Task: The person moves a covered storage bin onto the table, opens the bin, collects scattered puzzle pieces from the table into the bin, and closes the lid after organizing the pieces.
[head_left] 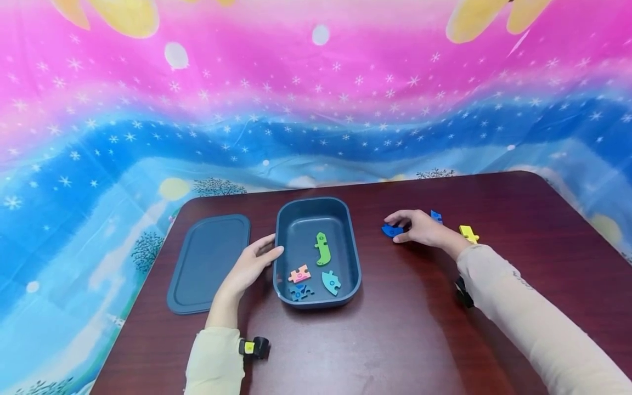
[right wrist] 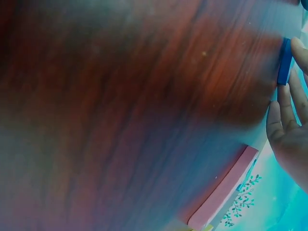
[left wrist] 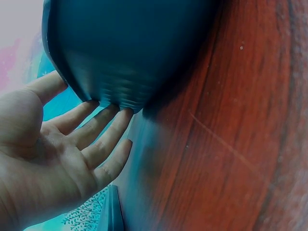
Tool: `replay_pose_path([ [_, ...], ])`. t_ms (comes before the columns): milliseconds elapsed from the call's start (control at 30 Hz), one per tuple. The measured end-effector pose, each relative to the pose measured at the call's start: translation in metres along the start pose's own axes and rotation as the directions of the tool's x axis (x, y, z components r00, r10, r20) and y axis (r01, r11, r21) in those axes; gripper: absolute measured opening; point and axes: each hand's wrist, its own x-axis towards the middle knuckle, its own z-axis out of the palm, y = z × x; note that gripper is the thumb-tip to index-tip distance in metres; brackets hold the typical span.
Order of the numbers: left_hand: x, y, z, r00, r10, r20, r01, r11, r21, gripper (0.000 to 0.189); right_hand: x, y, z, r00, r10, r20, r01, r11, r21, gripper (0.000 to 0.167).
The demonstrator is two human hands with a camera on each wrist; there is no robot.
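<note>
My right hand (head_left: 419,227) pinches a dark blue puzzle piece (head_left: 392,230) between thumb and fingers, low over the table to the right of the box. In the right wrist view the blue piece (right wrist: 285,62) stands edge-on at the fingertips. My left hand (head_left: 250,266) touches the left side of a dark grey-blue box (head_left: 354,258); in the left wrist view its fingers are spread, tips against the box wall (left wrist: 115,57). Inside the box lie a green piece (head_left: 322,249), a pink piece (head_left: 299,274), a teal piece (head_left: 331,282) and a blue patterned piece (head_left: 300,292).
The matching lid (head_left: 209,263) lies flat left of the box. Beyond the right hand are another blue piece (head_left: 436,216) and a yellow piece (head_left: 467,234), partly covered by the arm. A pink-edged piece (right wrist: 224,187) shows in the right wrist view. A printed cloth (head_left: 316,109) hangs behind the table.
</note>
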Motion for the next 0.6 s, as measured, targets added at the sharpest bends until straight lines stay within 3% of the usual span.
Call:
replay_pose_path([
  [600,0.0005,0.0004,0.0011,1.0,-0.003,0.002,0.003,1.0,-0.015,0.063,0.0025,0.0012,0.0004,1.0,0.003,-0.016,-0.004,0.999,-0.035,0.04],
])
